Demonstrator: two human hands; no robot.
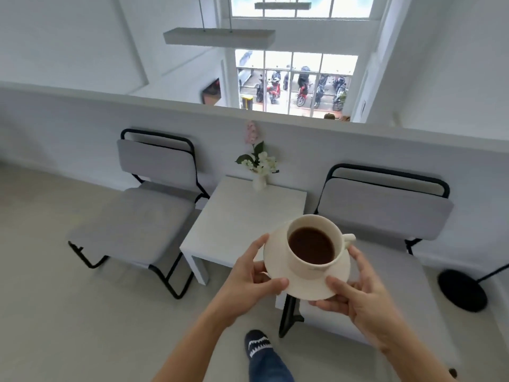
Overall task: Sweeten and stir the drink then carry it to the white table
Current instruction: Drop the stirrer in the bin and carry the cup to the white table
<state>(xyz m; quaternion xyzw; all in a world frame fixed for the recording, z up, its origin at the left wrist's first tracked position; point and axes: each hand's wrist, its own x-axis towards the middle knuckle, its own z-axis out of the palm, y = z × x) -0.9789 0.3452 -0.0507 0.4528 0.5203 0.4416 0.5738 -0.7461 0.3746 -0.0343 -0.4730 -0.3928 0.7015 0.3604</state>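
Tabletop (242,213) bare up to vase (259,181) at far edge, chairs either side, my left hand (252,282) and right hand (358,293) pinching saucer (308,285) rim, cup (312,245) on it, above near edge

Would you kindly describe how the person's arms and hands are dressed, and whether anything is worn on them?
Both forearms are bare up to the bottom edge of the picture, with no sleeves in view. The left hand and the right hand wear no gloves, and no rings, watch or bracelets can be seen on the fingers or wrists.
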